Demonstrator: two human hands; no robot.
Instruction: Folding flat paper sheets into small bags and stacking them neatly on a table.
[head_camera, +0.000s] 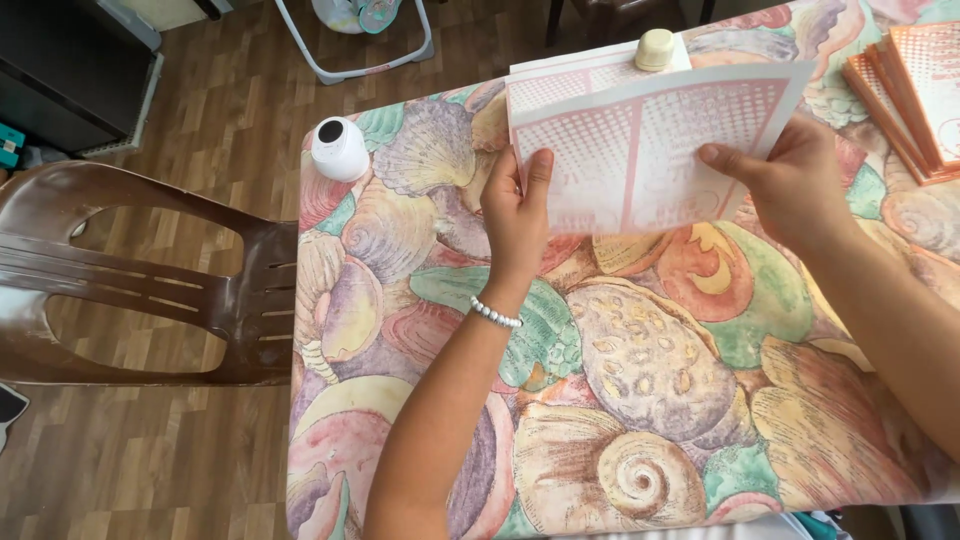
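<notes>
Printed sheet (650, 150), pink/white, upper centre: gripped at both edges by left hand (515, 215) & right hand (790, 185), lifted off shell-pattern tablecloth (620, 380), prob. for folding; white bottle (339, 148) upper left.

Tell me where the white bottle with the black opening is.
In the head view the white bottle stands at the table's far left corner, left of the left hand and the pink printed sheet that both hands hold, above the brown chair.
</notes>
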